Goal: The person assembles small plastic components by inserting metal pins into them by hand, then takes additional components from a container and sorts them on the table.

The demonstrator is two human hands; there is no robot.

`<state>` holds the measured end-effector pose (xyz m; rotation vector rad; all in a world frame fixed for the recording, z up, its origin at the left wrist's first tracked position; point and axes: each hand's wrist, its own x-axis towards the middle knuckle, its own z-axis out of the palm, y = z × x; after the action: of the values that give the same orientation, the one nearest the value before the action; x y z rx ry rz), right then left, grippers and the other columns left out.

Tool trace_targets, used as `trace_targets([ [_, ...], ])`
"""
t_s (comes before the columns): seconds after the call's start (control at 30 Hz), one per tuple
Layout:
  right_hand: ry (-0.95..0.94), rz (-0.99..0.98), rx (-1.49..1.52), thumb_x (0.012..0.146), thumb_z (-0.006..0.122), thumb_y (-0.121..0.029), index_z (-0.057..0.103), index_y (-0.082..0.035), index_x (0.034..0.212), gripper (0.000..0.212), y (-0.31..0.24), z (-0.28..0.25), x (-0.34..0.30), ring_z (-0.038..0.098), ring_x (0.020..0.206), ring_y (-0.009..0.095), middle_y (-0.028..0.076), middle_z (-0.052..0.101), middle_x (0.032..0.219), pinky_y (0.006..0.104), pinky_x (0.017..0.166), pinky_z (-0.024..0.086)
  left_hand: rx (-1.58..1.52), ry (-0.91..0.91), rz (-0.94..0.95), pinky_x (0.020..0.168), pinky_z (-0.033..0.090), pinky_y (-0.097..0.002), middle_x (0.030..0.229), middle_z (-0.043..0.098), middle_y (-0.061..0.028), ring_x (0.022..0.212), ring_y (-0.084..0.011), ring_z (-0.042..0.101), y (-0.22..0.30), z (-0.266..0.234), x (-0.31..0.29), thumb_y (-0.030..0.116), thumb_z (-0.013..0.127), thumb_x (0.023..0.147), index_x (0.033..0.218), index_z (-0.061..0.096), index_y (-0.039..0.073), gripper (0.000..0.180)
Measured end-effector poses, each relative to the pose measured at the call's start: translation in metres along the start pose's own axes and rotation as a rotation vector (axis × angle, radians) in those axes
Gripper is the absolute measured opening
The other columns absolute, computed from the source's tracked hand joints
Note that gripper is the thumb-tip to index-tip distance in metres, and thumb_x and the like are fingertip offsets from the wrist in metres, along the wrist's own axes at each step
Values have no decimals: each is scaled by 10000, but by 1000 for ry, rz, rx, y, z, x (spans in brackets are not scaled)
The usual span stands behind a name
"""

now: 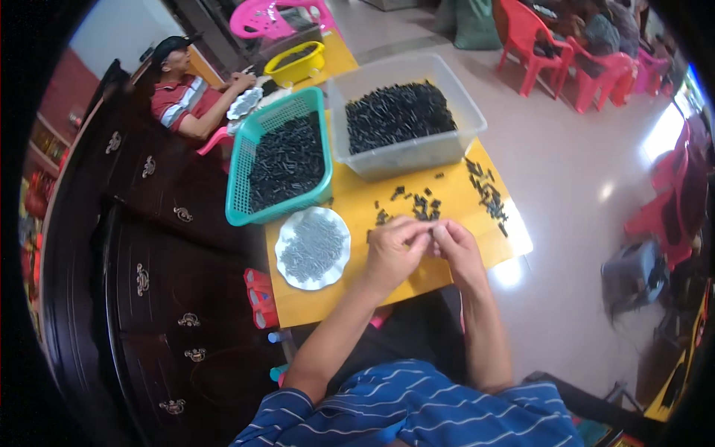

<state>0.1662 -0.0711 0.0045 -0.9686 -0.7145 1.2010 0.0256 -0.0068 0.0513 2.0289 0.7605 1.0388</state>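
My left hand (pixel 395 252) and my right hand (pixel 459 253) meet over the near part of the yellow table (pixel 357 307). Both are closed, thumbs and fingertips pinched together. What they pinch is too small and covered to make out. Just beyond the fingers lies a loose cluster of small black pieces (pixel 426 207). More short black pieces (pixel 488 195) are strewn along the table's right edge. Left of my left hand, a white wavy-rimmed plate (pixel 281 257) holds a heap of thin silvery pins or screws (pixel 316 246).
A green perforated basket (pixel 238 190) and a clear plastic tub (pixel 406 158), both filled with black pieces, stand behind. Farther back are a yellow basin (pixel 302 71) and a seated person (pixel 182 97) working. Dark drawers (pixel 171 261) line the left; red chairs (pixel 532 45) stand across the floor.
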Motion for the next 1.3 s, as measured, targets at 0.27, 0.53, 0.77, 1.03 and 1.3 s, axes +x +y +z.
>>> trace_targets([
  [0.27,-16,28,-81,1004,602,-175,646,-41,934,157,2,6,-2,518,725,52,-28,615,804,213,694,428,112,48,41,653,547,-331,828,702,-130,723,-257,699,6,-9,-9,-1,696,825,959,745,11,142],
  [0.53,44,-40,-81,993,620,-177,639,-43,930,149,0,14,-5,553,746,70,-7,627,814,222,703,439,-29,68,-80,637,533,-288,808,691,-87,725,-171,692,6,-7,-9,-44,682,832,932,733,-14,115],
  [0.77,70,13,42,986,644,-216,632,-76,919,156,-2,12,-1,527,716,70,-18,606,762,232,696,417,-220,113,-134,646,522,-216,865,674,-42,764,-80,655,3,-17,-7,-77,660,864,964,730,-9,140],
  [1.03,49,1,33,978,658,-238,633,-84,917,167,-1,10,-1,525,718,70,-26,604,760,235,698,412,-72,79,2,652,530,-238,869,698,-80,742,-132,673,16,-12,-5,-78,661,841,970,735,-8,165],
  [1.3,-52,15,59,975,647,-206,631,-67,938,145,-2,8,-4,540,758,77,-13,601,790,237,718,431,-103,-20,-94,617,495,-225,810,690,-39,688,-81,631,20,-21,-6,-45,703,837,941,735,-5,116],
])
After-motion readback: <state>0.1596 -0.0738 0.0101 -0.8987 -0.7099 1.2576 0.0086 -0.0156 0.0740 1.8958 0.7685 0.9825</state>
